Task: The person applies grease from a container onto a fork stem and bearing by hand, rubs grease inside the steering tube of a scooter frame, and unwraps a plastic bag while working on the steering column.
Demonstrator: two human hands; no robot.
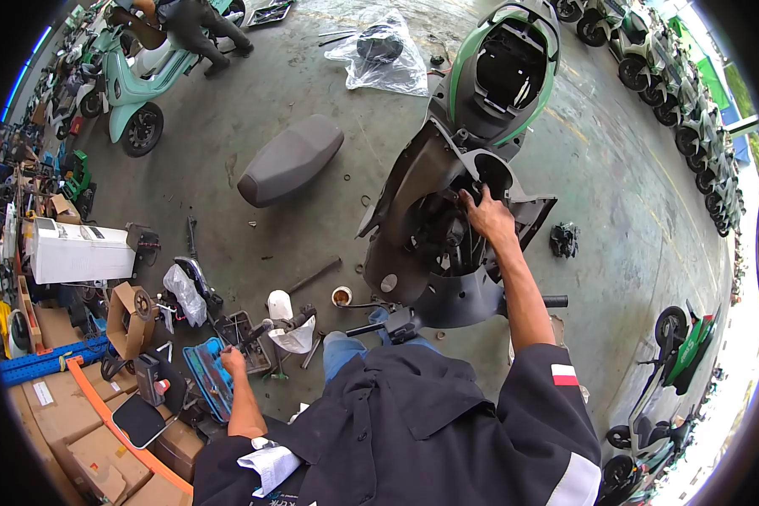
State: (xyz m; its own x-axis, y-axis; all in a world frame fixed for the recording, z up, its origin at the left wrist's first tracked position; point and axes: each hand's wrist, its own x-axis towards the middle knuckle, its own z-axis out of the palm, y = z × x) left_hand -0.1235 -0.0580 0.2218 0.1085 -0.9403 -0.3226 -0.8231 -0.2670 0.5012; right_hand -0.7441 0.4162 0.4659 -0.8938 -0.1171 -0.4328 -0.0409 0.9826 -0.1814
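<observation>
Before me stands a partly stripped scooter with black body panels and a green-edged rear section. My right hand reaches into its open front cavity, with thumb and index finger spread apart and nothing visible between them. On the left, my left hand is at the edge of a blue tool case; its fingers look curled, but what they hold, if anything, is too small to make out. A grey seat lies on the floor beyond, left of the scooter.
A mint scooter and a person are at the upper left. Cardboard boxes fill the lower left. Clear plastic lies near the top. Scooters line the right side, with a green one lower down.
</observation>
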